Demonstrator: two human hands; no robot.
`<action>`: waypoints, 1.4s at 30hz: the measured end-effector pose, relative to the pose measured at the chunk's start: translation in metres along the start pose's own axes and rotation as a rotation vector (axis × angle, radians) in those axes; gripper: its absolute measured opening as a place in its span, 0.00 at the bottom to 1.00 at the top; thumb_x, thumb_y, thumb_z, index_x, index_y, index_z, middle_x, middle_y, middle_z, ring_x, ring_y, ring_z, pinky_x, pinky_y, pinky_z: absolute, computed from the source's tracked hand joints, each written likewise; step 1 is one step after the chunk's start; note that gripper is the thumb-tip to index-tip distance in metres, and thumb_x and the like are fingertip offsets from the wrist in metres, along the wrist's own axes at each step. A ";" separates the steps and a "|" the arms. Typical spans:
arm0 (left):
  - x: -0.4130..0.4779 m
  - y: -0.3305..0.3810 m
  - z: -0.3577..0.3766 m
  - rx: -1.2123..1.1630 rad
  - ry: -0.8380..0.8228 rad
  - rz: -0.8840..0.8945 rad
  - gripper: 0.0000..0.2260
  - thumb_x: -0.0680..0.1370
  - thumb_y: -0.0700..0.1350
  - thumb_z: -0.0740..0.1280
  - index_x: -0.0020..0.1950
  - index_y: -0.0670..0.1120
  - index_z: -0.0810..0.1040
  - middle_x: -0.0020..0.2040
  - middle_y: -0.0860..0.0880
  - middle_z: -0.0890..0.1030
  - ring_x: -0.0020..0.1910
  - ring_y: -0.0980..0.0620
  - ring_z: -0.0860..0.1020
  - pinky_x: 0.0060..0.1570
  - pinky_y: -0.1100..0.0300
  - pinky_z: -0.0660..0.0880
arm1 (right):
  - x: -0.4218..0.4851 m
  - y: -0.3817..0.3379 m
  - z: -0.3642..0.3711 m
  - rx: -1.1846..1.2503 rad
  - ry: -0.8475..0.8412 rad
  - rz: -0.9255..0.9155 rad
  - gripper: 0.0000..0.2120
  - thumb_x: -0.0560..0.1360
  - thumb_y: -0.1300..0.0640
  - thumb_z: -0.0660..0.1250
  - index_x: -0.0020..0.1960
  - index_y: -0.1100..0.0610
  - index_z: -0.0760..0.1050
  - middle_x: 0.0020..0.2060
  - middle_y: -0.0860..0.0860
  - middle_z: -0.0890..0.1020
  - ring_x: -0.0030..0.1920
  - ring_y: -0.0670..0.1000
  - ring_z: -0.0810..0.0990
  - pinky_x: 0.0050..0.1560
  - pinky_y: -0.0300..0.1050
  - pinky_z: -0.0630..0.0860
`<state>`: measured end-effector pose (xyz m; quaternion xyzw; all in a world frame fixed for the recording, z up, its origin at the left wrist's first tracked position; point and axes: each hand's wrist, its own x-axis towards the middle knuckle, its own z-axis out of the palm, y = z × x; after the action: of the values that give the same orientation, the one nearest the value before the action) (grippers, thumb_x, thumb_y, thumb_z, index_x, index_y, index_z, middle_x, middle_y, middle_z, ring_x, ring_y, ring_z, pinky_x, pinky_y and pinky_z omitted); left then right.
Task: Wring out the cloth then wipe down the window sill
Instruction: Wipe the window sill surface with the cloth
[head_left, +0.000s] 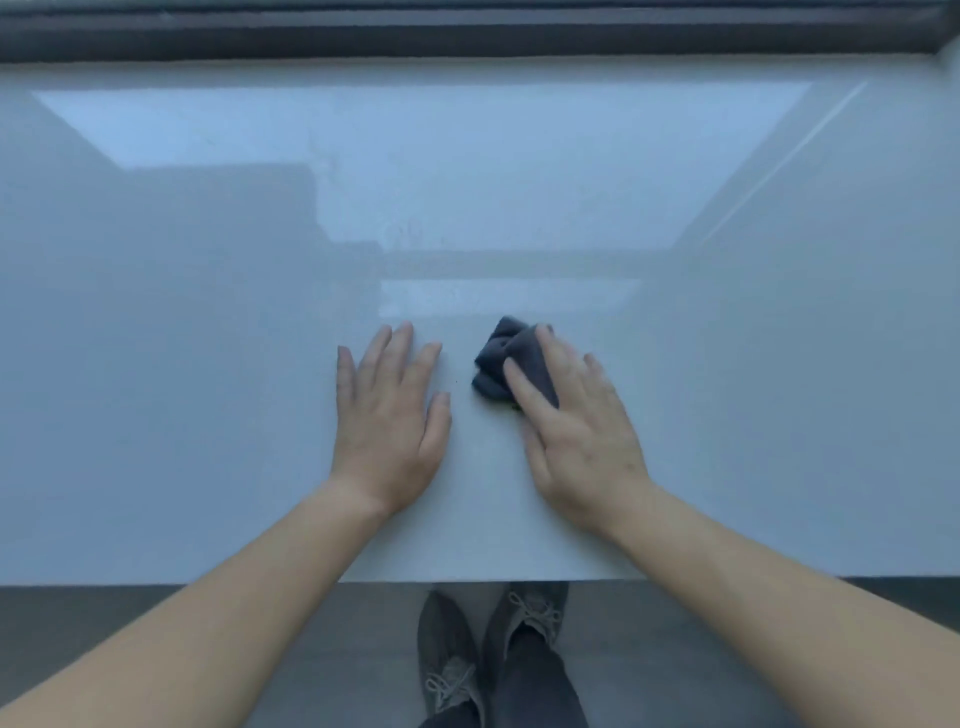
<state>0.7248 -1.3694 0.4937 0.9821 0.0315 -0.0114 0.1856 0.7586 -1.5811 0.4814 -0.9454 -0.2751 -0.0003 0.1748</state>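
Sitting on the window sill (208, 364) just right of centre, the dark grey cloth (493, 364) is a bunched lump half under the right hand (576, 431). The fingers (550, 348) lie straight and flat on top of it, moderately spread, pressing down rather than curled round it. Cloth shows between thumb and forefinger and sticks out to the left and far side of them. The visible part's long axis runs roughly near-to-far, with the far end pointing toward the dark window frame (467, 36). The rest is hidden by the hand, so I can't tell its full shape.

Left hand (387, 421) is palm-down on the sill, fingers straight, holding nothing, close beside the cloth but apart from it. Grey lace-up shoes (447, 654) are on the dark floor (78, 608) below the sill edge.
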 end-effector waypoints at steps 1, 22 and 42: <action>-0.006 -0.001 0.002 0.032 -0.029 -0.003 0.27 0.79 0.55 0.49 0.77 0.47 0.64 0.80 0.44 0.56 0.80 0.47 0.50 0.76 0.40 0.42 | -0.010 0.002 -0.002 -0.013 -0.049 -0.084 0.29 0.74 0.60 0.62 0.75 0.54 0.68 0.78 0.61 0.59 0.77 0.60 0.59 0.76 0.59 0.55; -0.011 -0.006 -0.002 -0.030 -0.126 -0.021 0.31 0.77 0.61 0.42 0.80 0.54 0.56 0.82 0.50 0.46 0.79 0.55 0.40 0.75 0.48 0.32 | -0.054 -0.001 -0.013 0.050 0.154 0.394 0.28 0.74 0.62 0.58 0.74 0.54 0.69 0.77 0.60 0.60 0.75 0.61 0.61 0.72 0.66 0.60; -0.010 -0.005 -0.002 -0.055 -0.059 -0.046 0.31 0.78 0.58 0.50 0.79 0.47 0.58 0.81 0.47 0.53 0.80 0.51 0.47 0.77 0.47 0.37 | -0.146 0.028 -0.037 -0.002 -0.100 -0.105 0.28 0.73 0.66 0.61 0.73 0.57 0.71 0.76 0.60 0.62 0.76 0.60 0.62 0.75 0.60 0.58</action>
<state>0.7146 -1.3646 0.4945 0.9748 0.0491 -0.0438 0.2133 0.6524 -1.6915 0.4926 -0.9287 -0.3328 0.0376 0.1595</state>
